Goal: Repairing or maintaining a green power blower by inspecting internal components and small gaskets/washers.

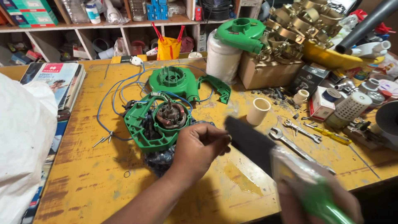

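Observation:
My left hand (pixel 200 146) hovers over the yellow workbench (pixel 95 182), fingers curled, with nothing visible in them. Just left of it lies an opened green blower housing (pixel 139 126) with a bare motor (pixel 171 116) standing in it. My right hand (pixel 317 203), blurred at the lower right, grips a green-handled tool (pixel 253 141) with a wide black end and a clear wrapper. The black end points at my left hand's fingertips. Behind the motor lie a second green housing half (pixel 172 79) and a curved green cover (pixel 215 89).
Blue wires (pixel 112 95) loop to the left of the housing. A white pipe piece (pixel 258 111), a spanner (pixel 290 143) and a yellow screwdriver (pixel 331 135) lie to the right. A cardboard box (pixel 265 72), a stack of magazines (pixel 54 79) and a white bag (pixel 20 145) ring the bench.

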